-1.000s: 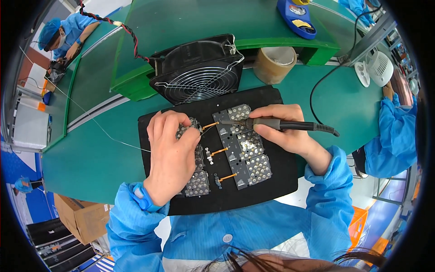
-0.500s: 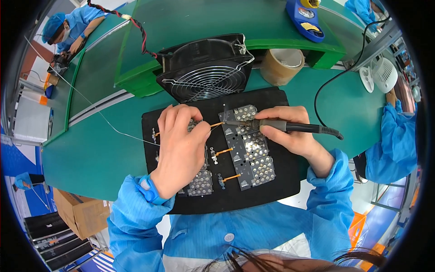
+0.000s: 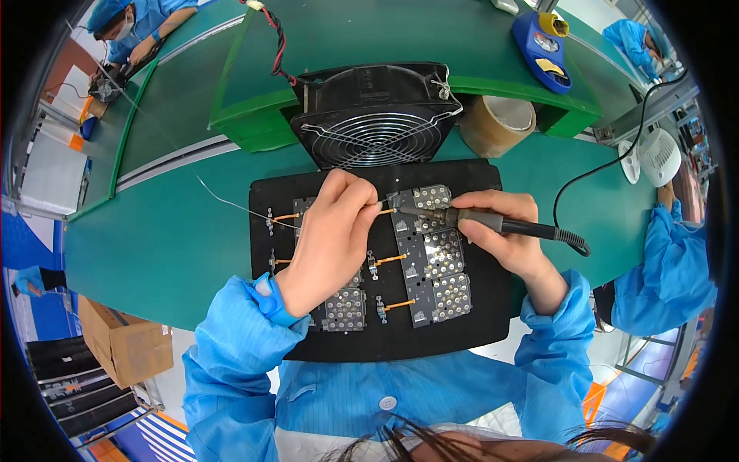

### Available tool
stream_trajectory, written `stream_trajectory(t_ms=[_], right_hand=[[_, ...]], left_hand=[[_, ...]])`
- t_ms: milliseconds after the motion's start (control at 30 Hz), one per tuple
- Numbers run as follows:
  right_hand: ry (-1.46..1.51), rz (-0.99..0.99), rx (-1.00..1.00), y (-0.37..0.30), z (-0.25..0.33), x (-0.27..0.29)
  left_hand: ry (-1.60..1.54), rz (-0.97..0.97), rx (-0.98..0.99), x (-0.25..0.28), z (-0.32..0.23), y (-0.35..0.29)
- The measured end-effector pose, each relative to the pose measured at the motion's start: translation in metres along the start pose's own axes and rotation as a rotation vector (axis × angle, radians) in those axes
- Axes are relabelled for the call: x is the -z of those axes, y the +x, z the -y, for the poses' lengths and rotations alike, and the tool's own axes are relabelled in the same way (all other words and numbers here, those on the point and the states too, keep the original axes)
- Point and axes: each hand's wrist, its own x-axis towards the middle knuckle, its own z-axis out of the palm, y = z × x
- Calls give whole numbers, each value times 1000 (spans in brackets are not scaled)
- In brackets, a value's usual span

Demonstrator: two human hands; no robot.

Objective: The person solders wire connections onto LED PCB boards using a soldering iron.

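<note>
On the black rectangular mat [image 3: 493, 323], the right hand [image 3: 504, 231] grips a black-handled soldering iron [image 3: 500, 223], tip at the top orange lead [image 3: 387, 209], which the left hand's [image 3: 331, 239] fingertips pinch. By appearance, two lower leads right of it await work. Behind the mat stand a black fan [image 3: 377, 115] and a brown tape roll [image 3: 496, 123]; nothing blocks.

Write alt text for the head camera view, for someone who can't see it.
A person in blue sleeves solders circuit boards on a black mat: the right hand holds a soldering iron, the left hand feeds thin solder wire to its tip. A black fan and tape roll sit behind on the green bench.
</note>
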Motion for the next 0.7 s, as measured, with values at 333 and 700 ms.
stream_trajectory(t_ms=[333,700], right_hand=[[39,-3,22,0,-4,-2],[30,-19,-19,-1,-3,0]], left_hand=[[68,-28,30,-13,14,-1],[33,-27,36,-12,11,-1]])
